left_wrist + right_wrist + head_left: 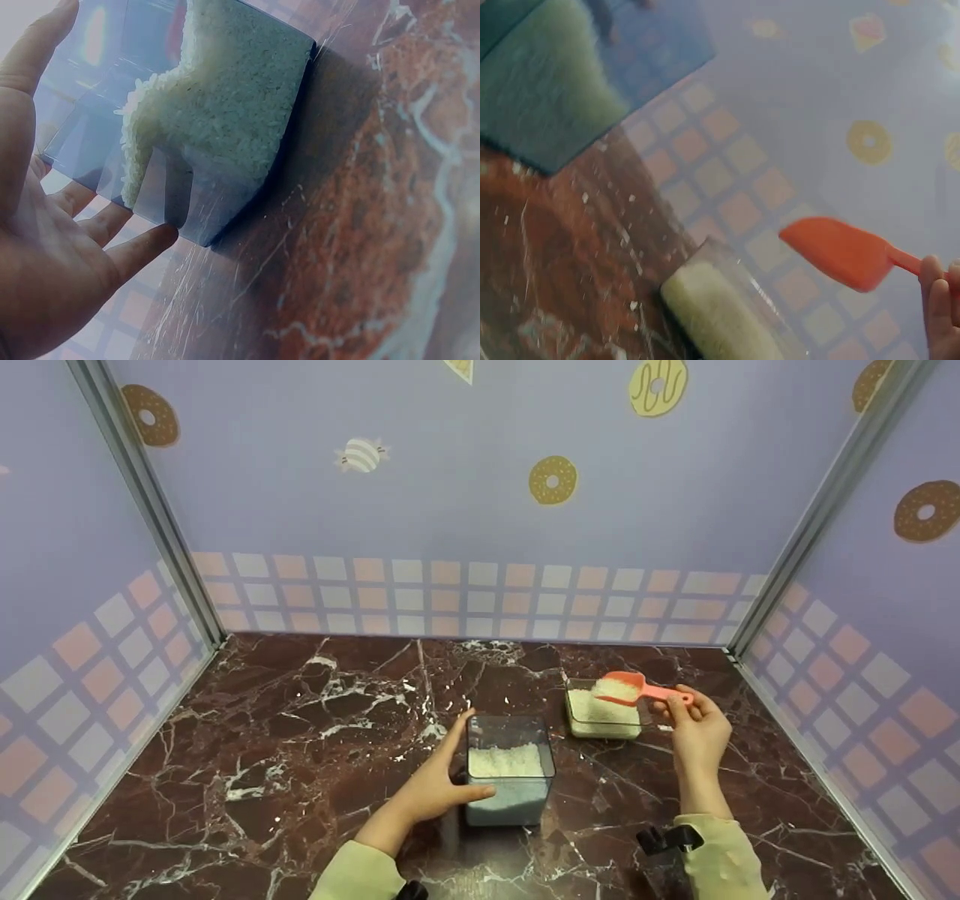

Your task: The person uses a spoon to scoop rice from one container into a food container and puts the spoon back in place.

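A clear bluish square container (510,802), partly filled with white rice (225,90), stands on the table. My left hand (431,787) rests against its left side, thumb across the near face and fingers spread along the side, fairly straight in the left wrist view. My right hand (697,727) pinches the handle of a red-orange scoop (656,692) between thumb and fingers. White rice grains lie in the bowl of the scoop. It is held over a lower clear tub (604,729) that contains pale rice; the right wrist view shows the scoop's underside (840,251).
The dark red marbled table (247,810) has white veins, and some stray grains appear scattered on it. Purple patterned walls (450,510) enclose the back and both sides. The tub stands behind and to the right of the taller container.
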`<act>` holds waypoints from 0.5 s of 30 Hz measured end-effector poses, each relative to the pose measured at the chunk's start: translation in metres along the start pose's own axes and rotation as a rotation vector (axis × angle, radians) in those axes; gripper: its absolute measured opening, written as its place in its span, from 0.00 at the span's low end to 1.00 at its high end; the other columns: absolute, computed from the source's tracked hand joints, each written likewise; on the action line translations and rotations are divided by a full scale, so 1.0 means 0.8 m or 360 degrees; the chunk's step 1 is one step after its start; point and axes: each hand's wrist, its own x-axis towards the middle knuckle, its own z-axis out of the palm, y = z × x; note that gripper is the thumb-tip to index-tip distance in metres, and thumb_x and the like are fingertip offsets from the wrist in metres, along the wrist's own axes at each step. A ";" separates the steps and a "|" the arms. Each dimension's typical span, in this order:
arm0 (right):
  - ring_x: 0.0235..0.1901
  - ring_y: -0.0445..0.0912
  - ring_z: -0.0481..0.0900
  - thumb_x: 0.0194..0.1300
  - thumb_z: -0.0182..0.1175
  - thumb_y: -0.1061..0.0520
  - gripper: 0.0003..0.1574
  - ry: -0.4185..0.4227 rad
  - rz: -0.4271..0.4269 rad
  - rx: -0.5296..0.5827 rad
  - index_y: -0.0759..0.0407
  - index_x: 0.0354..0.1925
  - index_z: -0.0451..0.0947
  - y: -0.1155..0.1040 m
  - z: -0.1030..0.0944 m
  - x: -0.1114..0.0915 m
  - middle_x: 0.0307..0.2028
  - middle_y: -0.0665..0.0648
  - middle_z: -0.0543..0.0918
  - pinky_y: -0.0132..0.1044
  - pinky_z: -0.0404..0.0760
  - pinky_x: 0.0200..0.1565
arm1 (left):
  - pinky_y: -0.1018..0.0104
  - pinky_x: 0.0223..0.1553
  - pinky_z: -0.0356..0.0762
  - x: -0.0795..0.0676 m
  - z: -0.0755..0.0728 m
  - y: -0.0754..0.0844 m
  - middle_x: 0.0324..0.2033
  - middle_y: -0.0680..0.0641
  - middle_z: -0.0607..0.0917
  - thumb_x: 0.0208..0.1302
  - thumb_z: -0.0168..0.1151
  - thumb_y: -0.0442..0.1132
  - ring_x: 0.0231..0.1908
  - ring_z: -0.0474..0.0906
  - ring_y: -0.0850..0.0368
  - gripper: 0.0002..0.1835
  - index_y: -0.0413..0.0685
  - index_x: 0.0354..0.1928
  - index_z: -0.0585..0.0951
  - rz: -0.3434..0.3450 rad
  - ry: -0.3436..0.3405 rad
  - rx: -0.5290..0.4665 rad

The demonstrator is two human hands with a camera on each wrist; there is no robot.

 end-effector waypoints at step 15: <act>0.30 0.17 0.74 0.61 0.70 0.71 0.12 0.0007 -0.1040 -0.0790 0.70 0.45 0.85 0.007 0.010 -0.013 0.30 0.69 0.88 0.10 0.70 0.33 | 0.24 0.74 0.48 -0.001 0.001 -0.001 0.83 0.42 0.45 0.53 0.79 0.56 0.79 0.48 0.31 0.64 0.78 0.82 0.42 -0.0035 0.0015 0.0028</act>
